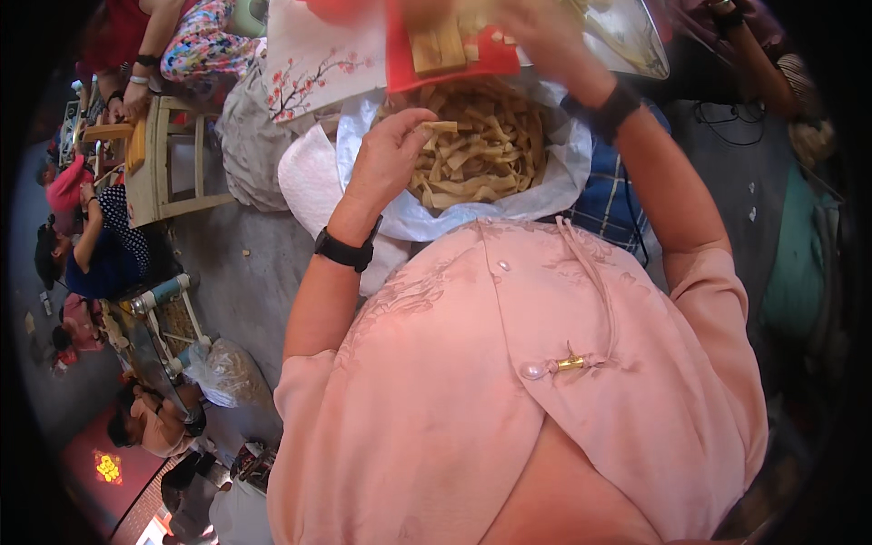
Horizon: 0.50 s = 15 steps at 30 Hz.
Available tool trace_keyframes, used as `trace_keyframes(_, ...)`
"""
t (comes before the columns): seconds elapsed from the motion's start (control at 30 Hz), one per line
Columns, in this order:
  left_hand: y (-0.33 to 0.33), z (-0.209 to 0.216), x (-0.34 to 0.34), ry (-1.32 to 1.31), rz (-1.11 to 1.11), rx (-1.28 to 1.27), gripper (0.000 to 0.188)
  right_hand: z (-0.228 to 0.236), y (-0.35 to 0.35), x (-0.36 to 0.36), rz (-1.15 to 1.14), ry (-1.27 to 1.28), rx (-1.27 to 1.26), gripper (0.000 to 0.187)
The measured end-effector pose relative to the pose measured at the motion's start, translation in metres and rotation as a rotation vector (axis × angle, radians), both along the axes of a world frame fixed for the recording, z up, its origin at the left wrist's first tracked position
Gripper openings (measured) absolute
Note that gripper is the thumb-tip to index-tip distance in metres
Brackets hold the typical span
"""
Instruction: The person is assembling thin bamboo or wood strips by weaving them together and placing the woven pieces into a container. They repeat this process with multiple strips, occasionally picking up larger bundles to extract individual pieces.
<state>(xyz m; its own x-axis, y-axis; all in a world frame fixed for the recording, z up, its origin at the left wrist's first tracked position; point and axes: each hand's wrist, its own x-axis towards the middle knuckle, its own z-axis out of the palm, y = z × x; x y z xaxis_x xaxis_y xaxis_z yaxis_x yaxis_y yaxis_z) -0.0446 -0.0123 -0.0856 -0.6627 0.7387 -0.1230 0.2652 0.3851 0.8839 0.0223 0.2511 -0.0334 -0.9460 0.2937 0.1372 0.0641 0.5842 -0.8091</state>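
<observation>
My left hand (386, 156) is closed, with a short pale-yellow strip (442, 126) pinched between thumb and fingers. It hovers over the left part of a heap of tan, ribbon-like strips (486, 154), whose material I cannot make out. A white plastic bag (572, 186) surrounds the heap. Farther off, my right hand (540, 36) is smeared by motion above the table, so its fingers do not show clearly. Close to it, a yellowish block (438, 50) lies on a red sheet (398, 68).
A white tabletop with a printed blossom branch (313, 82) stands at the far side. Grey cloth (245, 136) hangs left of the bag. On the left are a wooden stool (173, 173), a clear bag (227, 372) and several seated people. A black cable (731, 123) lies on the right floor.
</observation>
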Motion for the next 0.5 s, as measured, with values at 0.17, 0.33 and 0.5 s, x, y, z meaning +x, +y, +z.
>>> trace_keyframes(0.17,-0.026,-0.021,0.024,-0.164,-0.007,-0.088,0.023,0.054,0.003,-0.016,-0.241,0.66,0.459,0.025)
trace_keyframes(0.33,-0.021,-0.007,0.033,0.243,-0.177,-0.1,0.023,-0.018,-0.042,0.038,0.356,-0.173,0.004,0.019)
trace_keyframes(0.5,-0.019,-0.007,0.033,0.268,-0.168,-0.147,0.022,-0.071,-0.09,0.074,0.627,-0.576,0.317,0.02)
